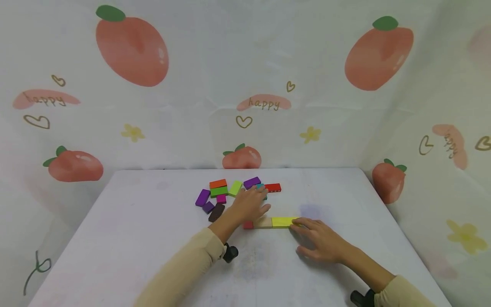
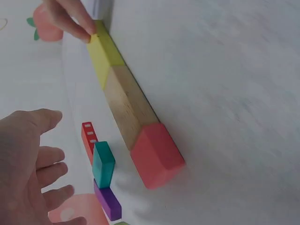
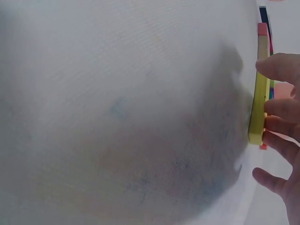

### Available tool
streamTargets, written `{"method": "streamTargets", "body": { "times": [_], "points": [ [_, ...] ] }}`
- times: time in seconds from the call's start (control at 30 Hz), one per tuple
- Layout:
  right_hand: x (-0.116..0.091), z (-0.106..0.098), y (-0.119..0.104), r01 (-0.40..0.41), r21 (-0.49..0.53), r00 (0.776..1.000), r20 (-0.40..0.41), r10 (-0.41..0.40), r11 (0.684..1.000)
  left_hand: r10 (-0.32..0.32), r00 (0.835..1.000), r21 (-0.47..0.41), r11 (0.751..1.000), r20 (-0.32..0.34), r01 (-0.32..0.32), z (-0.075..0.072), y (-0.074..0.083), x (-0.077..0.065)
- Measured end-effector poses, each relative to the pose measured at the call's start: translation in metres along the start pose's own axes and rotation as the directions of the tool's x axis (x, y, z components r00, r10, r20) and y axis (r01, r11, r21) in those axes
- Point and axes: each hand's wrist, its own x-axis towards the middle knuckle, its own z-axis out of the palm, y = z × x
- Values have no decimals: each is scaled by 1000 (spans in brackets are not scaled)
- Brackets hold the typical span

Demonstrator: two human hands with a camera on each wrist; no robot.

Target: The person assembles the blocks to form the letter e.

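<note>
A row of blocks lies on the white table: a pinkish-red block point(image 2: 157, 154), a plain wooden block point(image 1: 262, 223) and a yellow block point(image 1: 283, 222), end to end. At the yellow block's right end, the fingertips of my right hand point(image 1: 322, 241) touch it, fingers extended and thumb apart. My left hand point(image 1: 249, 204) is beyond the row, over the near side of the loose blocks, its fingers spread and loosely bent. Nearest to it are a teal block point(image 2: 103, 164), a red block with white marks point(image 1: 273, 187) and a purple block point(image 1: 252, 183); the hand partly hides the teal one in the head view.
Left of my left hand lie an orange block point(image 1: 218, 183), a green block point(image 1: 219, 191), a lime block point(image 1: 235, 188), a magenta block point(image 1: 221, 198) and a dark brown block point(image 1: 216, 212), with other purple ones. A fruit-printed cloth point(image 1: 192, 128) hangs behind the table point(image 1: 153, 238).
</note>
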Motion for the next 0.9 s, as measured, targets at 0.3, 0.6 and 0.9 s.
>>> {"method": "streamTargets", "body": {
  "times": [0.3, 0.6, 0.9],
  "points": [
    [1, -1, 0, -34, 2, 998, 46, 34, 999, -121, 989, 7, 993, 82, 121, 12, 4, 22],
    [1, 1, 0, -12, -5, 1000, 19, 13, 1000, -147, 981, -52, 987, 129, 154, 24, 8, 32],
    [0, 1, 1, -2, -1, 1000, 10, 2, 1000, -150, 981, -15, 988, 123, 153, 31, 9, 35]
  ]
}}
